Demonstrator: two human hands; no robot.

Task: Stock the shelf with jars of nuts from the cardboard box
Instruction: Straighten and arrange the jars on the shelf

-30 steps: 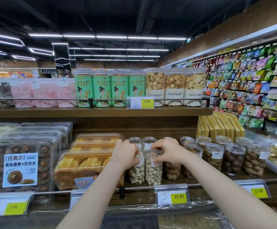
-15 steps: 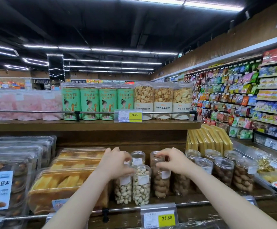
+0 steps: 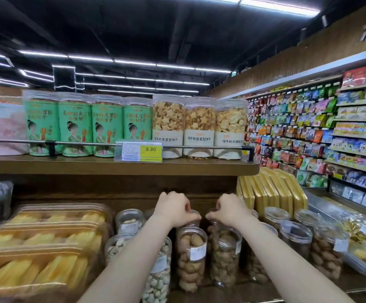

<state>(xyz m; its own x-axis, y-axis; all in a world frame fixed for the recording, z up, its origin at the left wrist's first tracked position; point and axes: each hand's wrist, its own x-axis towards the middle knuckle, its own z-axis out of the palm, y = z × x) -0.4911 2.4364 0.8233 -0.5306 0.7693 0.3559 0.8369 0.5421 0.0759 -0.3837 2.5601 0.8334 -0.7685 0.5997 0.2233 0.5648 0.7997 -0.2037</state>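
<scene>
Clear plastic jars of nuts stand in rows on the lower wooden shelf (image 3: 357, 281). Two jars of brown nuts (image 3: 191, 262) (image 3: 224, 259) are at the front middle, with pistachio jars (image 3: 158, 276) to their left. My left hand (image 3: 173, 207) reaches over them, its fingers closed on the lid of a jar in the row behind (image 3: 192, 218). My right hand (image 3: 230, 210) pinches the lid of the neighbouring back-row jar (image 3: 213, 228). Both of those jars are mostly hidden. The cardboard box is out of view.
The upper shelf board (image 3: 121, 167) hangs close above my hands, with a rail and a 9.90 price tag (image 3: 138, 150). Boxed yellow pastries (image 3: 46, 254) sit to the left. More nut jars (image 3: 295, 237) and yellow packs (image 3: 271, 193) stand to the right.
Both hands have left the front pistachio jars and moved back and to the right onto back-row jar lids. The view has come closer and tilted upward.
</scene>
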